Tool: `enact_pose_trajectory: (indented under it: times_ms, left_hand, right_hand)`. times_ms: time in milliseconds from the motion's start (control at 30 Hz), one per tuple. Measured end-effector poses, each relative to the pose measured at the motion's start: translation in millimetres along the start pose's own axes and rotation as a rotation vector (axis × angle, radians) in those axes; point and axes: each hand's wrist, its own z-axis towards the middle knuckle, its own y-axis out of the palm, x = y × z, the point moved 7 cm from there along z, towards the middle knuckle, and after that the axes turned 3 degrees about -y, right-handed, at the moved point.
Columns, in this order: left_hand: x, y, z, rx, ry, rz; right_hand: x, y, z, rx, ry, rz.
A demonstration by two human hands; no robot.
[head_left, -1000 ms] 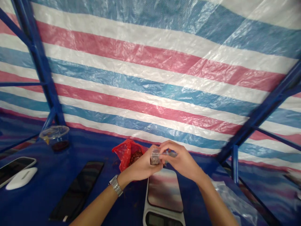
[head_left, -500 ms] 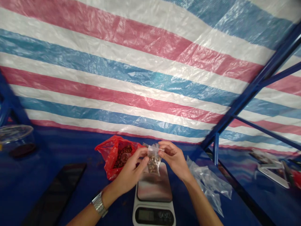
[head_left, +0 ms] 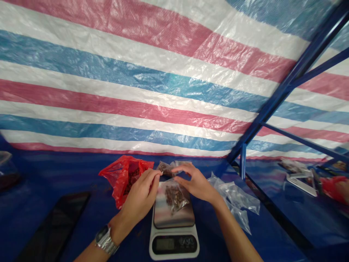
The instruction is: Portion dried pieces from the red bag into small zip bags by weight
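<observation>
A small clear plastic bag of brown, bean-like pieces (head_left: 176,198) lies on the metal plate of a kitchen scale (head_left: 174,222). My left hand (head_left: 143,191) is at the plate's left edge, thumb and forefinger pinched together; whether anything sits between the tips is hidden. Over the plate's far right corner, my right hand (head_left: 195,182) has thumb and fingers apart and holds nothing. Just behind the scale is another filled clear bag (head_left: 166,169), close to my right fingertips. A red plastic bag (head_left: 120,182) with brown pieces inside stands open, partly behind my left hand.
Several flat clear bags (head_left: 238,196) lie right of my right forearm. A dark flat slab (head_left: 54,225) is at the left, near a clear tub (head_left: 8,173). Blue metal bars (head_left: 253,127) rise at the right before a striped sheet (head_left: 136,91). Farther right is a white-framed object (head_left: 302,183).
The small filled bag, held up between both hands before, now lies on the scale plate. Both hands have let go of it and moved apart. The view has shifted slightly.
</observation>
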Motion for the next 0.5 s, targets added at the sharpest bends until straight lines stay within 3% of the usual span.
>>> enact_pose_trajectory:
  times_ms: [200,500]
  left_hand:
    - [12,0.1,-5,0.054,0.106,0.039]
    - [9,-12.2,-3,0.164,0.104,0.058]
  right_hand:
    - [18,-20,2,0.213,-0.020,-0.273]
    - [27,-9,3,0.153,-0.013,-0.273]
